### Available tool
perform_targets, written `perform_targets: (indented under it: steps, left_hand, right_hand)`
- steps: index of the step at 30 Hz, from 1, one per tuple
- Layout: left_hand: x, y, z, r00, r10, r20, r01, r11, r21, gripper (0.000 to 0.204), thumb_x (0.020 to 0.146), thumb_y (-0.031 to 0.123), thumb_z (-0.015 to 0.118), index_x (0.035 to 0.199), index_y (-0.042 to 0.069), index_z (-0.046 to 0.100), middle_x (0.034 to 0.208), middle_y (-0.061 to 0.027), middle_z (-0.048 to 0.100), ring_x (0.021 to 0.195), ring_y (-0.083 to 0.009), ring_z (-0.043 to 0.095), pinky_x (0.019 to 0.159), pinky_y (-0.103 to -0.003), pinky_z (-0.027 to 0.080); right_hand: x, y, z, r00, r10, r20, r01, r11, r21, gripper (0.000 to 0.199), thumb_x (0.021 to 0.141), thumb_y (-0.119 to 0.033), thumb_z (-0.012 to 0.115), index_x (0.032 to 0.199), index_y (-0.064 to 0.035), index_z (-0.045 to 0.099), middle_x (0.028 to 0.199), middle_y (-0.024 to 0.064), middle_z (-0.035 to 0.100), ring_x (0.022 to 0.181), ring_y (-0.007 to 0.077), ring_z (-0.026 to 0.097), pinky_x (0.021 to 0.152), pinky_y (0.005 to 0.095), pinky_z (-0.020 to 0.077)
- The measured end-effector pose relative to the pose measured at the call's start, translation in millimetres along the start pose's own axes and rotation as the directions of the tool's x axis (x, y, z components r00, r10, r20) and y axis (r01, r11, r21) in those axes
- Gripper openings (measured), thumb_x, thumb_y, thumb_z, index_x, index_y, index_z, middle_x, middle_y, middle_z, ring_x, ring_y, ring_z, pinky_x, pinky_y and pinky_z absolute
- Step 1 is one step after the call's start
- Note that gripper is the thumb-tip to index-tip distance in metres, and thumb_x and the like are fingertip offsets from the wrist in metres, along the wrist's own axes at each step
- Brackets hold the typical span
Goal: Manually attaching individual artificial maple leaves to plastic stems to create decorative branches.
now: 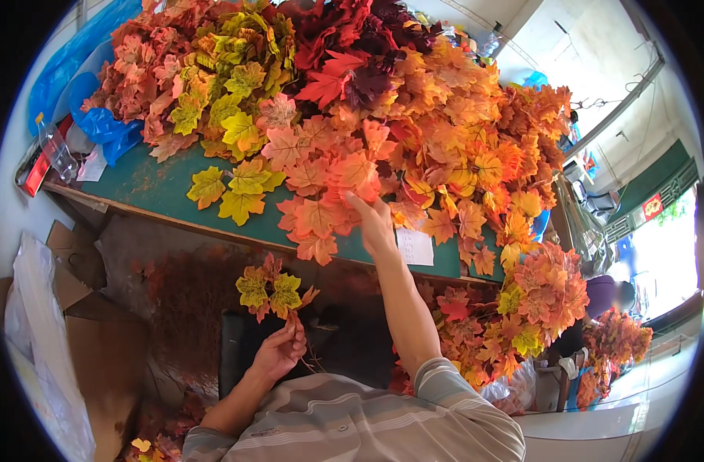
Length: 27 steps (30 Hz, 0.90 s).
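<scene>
Green tabletop (155, 187), bright room; left fingers (293, 333) pinch sprig (284, 296); right fingers (360, 205), among leaves (355, 174), unclear.

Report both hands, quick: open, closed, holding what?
Left hand: closed, holding a yellow-and-orange leaf sprig.
Right hand: at the orange-pink leaves on the table; whether it grips any cannot be told.

I wear a grey-brown shirt (367, 427) crossed by thin pale stripes and broader bands, with a small roundish mark (342, 427) on its front. My right sleeve (438, 376) is short and greyish. My left grip (282, 348), right grip (373, 223) and forearms (406, 312) are bare.
</scene>
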State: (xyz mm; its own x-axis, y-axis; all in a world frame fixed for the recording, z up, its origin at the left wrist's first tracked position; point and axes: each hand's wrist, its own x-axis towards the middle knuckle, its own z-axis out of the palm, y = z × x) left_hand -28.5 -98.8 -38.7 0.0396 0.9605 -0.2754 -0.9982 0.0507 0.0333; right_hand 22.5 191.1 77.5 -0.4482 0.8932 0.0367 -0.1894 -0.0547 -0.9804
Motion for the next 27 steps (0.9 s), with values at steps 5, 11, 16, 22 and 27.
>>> perform_targets:
  steps: [5,11,16,22,27]
  left_hand:
    - [0,1,-4,1.000,0.014,0.009,-0.014,1.000,0.025,0.015,0.093,0.011,0.053,0.106,0.004,0.056,0.086,-0.0049,0.056,0.070,-0.0133,0.049,0.058,-0.024,0.038]
    - [0,0,-2,0.999,0.028,-0.025,-0.027,0.998,0.048,0.015,0.093,0.011,0.053,0.106,0.004,0.056,0.085,-0.0038,0.056,0.071,-0.0126,0.049,0.058,-0.023,0.038]
    - [0,-2,-4,1.000,0.021,-0.004,-0.021,0.998,0.055,0.015,0.093,0.011,0.053,0.106,0.004,0.056,0.086,-0.0040,0.056,0.071,-0.0128,0.049,0.058,-0.023,0.038]
    - [4,-6,-4,0.999,0.011,-0.038,-0.008,0.997,0.074,0.016,0.093,0.010,0.053,0.107,0.003,0.056,0.085,-0.0041,0.056,0.071,-0.0131,0.049,0.058,-0.024,0.038]
    - [0,-2,1,0.998,0.057,-0.040,-0.055,0.998,0.041,0.015,0.093,0.011,0.053,0.106,0.003,0.057,0.085,-0.0043,0.056,0.071,-0.0136,0.049,0.059,-0.024,0.038]
  right_hand:
    - [-34,-11,-9,0.904,-0.428,0.014,0.351,0.723,-0.595,0.044,0.077,-0.014,0.073,0.113,0.0035,0.056,0.114,0.0154,0.059,0.107,0.0264,0.056,0.091,0.0374,0.0445]
    - [-35,-19,-3,0.710,-0.490,0.506,0.679,0.286,-0.676,0.052,0.068,-0.018,0.076,0.113,-0.0004,0.058,0.124,0.0158,0.053,0.118,0.0358,0.046,0.098,0.0447,0.0385]
    - [-44,30,16,0.707,-0.427,0.564,0.670,0.147,-0.728,0.043,0.077,-0.027,0.069,0.113,-0.0059,0.061,0.130,0.0167,0.050,0.122,0.0386,0.041,0.101,0.0517,0.0307]
    - [-32,42,57,0.760,-0.507,0.408,0.543,0.148,-0.827,0.035,0.080,-0.022,0.067,0.108,-0.0025,0.061,0.123,0.0176,0.053,0.119,0.0391,0.044,0.099,0.0514,0.0334]
    - [-20,-2,3,0.704,-0.689,0.169,0.536,0.361,-0.763,0.032,0.076,-0.021,0.072,0.102,-0.0030,0.065,0.098,0.0134,0.065,0.094,0.0275,0.061,0.077,0.0400,0.0487]
